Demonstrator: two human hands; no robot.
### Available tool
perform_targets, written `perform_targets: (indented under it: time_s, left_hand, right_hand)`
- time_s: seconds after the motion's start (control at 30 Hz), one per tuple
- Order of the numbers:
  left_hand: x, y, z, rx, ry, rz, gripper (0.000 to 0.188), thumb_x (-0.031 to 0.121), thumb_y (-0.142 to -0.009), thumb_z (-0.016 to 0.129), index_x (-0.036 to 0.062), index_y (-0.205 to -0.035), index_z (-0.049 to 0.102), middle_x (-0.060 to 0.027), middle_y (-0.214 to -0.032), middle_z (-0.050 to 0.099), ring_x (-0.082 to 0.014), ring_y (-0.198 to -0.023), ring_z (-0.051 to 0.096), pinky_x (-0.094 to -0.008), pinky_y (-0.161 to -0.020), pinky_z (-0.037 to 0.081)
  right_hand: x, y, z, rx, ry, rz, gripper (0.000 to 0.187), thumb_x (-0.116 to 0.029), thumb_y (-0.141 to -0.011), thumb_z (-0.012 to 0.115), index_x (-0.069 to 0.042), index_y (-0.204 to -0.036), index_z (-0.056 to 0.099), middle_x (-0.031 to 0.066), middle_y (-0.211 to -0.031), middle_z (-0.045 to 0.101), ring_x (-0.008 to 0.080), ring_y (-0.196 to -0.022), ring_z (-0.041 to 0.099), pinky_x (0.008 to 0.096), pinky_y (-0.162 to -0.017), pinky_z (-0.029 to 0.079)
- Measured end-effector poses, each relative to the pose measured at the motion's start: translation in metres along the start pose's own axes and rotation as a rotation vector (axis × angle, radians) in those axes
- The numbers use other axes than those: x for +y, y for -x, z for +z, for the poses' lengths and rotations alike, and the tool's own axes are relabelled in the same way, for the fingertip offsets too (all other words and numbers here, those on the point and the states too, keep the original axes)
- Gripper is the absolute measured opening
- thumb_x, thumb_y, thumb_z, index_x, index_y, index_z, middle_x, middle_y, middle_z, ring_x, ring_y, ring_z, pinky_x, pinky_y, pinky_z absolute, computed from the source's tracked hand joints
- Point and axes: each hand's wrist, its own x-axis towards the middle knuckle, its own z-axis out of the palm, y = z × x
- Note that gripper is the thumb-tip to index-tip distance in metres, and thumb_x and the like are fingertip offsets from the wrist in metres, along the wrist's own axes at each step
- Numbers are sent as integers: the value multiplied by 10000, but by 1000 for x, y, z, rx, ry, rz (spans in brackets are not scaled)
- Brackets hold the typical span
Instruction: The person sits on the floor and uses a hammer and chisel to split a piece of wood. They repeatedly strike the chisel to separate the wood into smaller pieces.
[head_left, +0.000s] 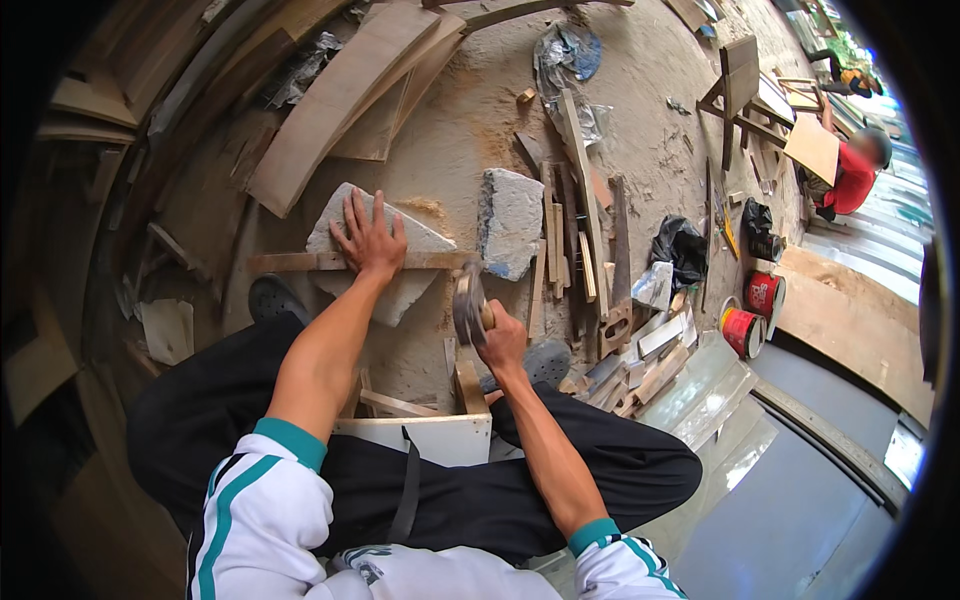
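Note:
My left hand [370,237] lies with fingers spread across a narrow wooden strip [430,260], pressing it against a pale, rough concrete slab [326,222]. The strip runs from left to right over the slab. Gripped by its handle in my right hand [503,340] is a hammer [467,305]. Its metal head is raised close to the strip's right end. Whether the head touches the strip I cannot tell. A second concrete block [510,222] rests on the ground just beyond the hammer.
A wooden box with a white panel [440,438] sits between my legs. Boards [345,105] lie at far left. Right are wood offcuts [590,230], a handsaw handle [615,328], a black bag [680,250] and red cans [742,332]. A person in red [852,185] is farther off.

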Motion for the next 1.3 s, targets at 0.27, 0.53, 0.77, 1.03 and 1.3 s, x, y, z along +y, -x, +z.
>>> perform_targets:
  time_s: [0.27, 0.53, 0.77, 1.03, 1.3]
  left_hand:
    - [1, -6, 0, 40, 16, 9, 601, 454, -966, 448, 204, -1510, 394, -133, -1642, 152, -302, -1523, 88, -616, -1171, -2]
    - [5, -5, 2, 37, -18, 3, 592, 446, -959, 466, 207, -1498, 411, -130, -1642, 161, -301, -1523, 90, -611, -1173, 5]
    - [3, -5, 3, 18, -28, -7, 583, 456, -969, 443, 216, -1499, 407, -115, -1648, 156, -288, -1528, 79, -597, -1177, 8]
    - [3, -5, 10, 37, 5, -8, 584, 463, -974, 432, 203, -1497, 410, -117, -1647, 157, -297, -1528, 72, -612, -1168, 0]
    - [0, -6, 10, 50, 2, 2, 590, 470, -969, 439, 193, -1490, 424, -121, -1643, 167, -306, -1525, 84, -619, -1165, 6]
  right_hand:
    - [49, 10, 1, 222, -100, 83, 302, -316, -883, 707, -19, -931, 685, 217, -682, 639, 400, -635, 646, 445, -566, 469]
    - [16, -4, 9, 66, 35, -8, 261, -300, -851, 695, -75, -789, 579, 211, -671, 597, 441, -658, 610, 472, -550, 454]
    - [1, 4, 3, 52, 27, -111, 266, -313, -838, 688, -89, -799, 551, 196, -657, 622, 448, -655, 618, 513, -561, 462]
    - [23, 14, 22, -16, 182, 157, 141, -223, -824, 645, -99, -837, 579, 207, -719, 653, 445, -715, 642, 537, -629, 482]
    - [-5, -10, 5, 82, -104, -161, 279, -313, -847, 691, -91, -782, 536, 191, -676, 615, 428, -670, 631, 497, -575, 469]
